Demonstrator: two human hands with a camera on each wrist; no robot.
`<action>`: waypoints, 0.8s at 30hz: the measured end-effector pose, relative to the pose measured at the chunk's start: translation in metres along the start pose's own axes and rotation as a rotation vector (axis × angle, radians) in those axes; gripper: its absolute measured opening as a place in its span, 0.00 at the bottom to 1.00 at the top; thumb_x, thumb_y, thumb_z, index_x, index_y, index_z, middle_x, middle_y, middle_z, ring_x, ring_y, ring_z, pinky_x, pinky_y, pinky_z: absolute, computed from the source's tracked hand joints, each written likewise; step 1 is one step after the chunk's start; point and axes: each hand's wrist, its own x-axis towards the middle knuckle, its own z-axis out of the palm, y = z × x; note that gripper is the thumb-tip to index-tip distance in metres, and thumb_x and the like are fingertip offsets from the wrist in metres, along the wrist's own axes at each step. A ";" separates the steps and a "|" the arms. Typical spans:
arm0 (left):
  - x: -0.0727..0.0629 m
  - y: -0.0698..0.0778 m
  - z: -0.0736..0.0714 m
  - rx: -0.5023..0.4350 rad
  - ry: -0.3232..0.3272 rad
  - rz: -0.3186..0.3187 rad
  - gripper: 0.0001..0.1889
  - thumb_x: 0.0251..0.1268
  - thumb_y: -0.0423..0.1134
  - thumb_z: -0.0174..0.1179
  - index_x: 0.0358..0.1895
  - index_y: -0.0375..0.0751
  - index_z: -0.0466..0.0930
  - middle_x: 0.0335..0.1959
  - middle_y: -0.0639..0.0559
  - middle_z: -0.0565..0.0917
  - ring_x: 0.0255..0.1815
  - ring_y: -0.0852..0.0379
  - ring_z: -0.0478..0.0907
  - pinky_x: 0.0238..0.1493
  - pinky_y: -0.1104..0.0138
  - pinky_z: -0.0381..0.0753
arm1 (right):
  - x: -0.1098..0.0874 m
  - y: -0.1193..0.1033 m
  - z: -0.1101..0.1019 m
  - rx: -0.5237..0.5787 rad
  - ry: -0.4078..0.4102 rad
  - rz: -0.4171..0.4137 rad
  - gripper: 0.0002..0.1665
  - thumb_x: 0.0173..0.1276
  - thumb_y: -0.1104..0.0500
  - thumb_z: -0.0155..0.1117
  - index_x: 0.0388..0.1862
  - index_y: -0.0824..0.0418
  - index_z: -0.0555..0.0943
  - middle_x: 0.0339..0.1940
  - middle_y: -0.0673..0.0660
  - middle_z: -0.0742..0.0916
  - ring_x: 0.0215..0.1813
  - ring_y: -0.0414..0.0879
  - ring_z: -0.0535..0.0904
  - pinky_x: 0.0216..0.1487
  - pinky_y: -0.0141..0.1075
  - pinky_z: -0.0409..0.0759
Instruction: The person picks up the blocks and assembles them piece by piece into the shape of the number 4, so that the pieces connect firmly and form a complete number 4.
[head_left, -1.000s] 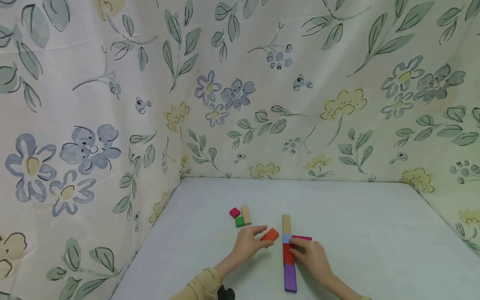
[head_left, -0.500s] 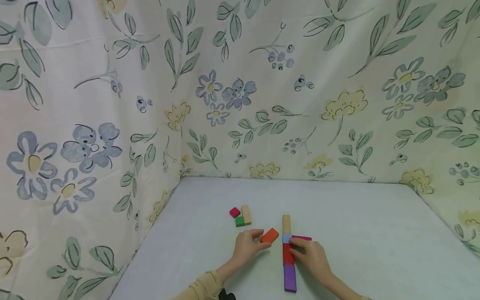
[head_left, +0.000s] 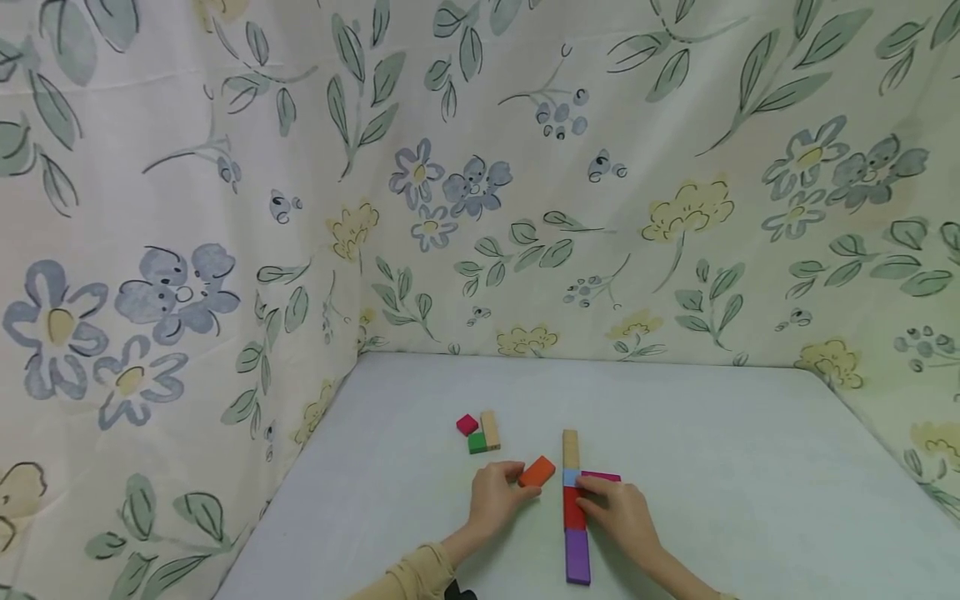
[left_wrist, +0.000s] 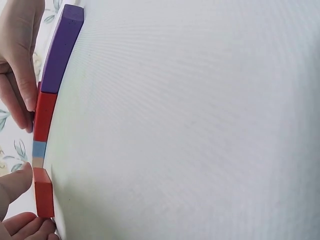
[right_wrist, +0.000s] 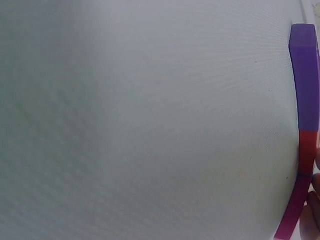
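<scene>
At three o'clock from the orange block, near but apart, lay a row of pieces running from twelve to six: wooden block, light blue block, red block and purple block. The orange block's long axis slanted instead, pointing between one and two o'clock. Nearer to it was the left hand, at about its eight o'clock, with thumb and fingers pinching it and the forearm slanting up from seven. Whether the orange block touched the desk could not be told. Across the row, the right hand came in from between four and five o'clock, its fingers fairly straight towards ten, tips at the light blue and red blocks, with no grip to be seen. A magenta block jutted from the row towards three.
</scene>
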 end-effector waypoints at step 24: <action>0.000 0.001 0.002 -0.032 0.027 -0.083 0.19 0.39 0.34 0.76 0.40 0.38 0.87 0.34 0.52 0.89 0.36 0.59 0.82 0.40 0.65 0.79 | -0.002 -0.002 -0.001 0.006 -0.010 0.006 0.16 0.51 0.65 0.74 0.41 0.61 0.87 0.40 0.52 0.90 0.47 0.48 0.85 0.48 0.41 0.82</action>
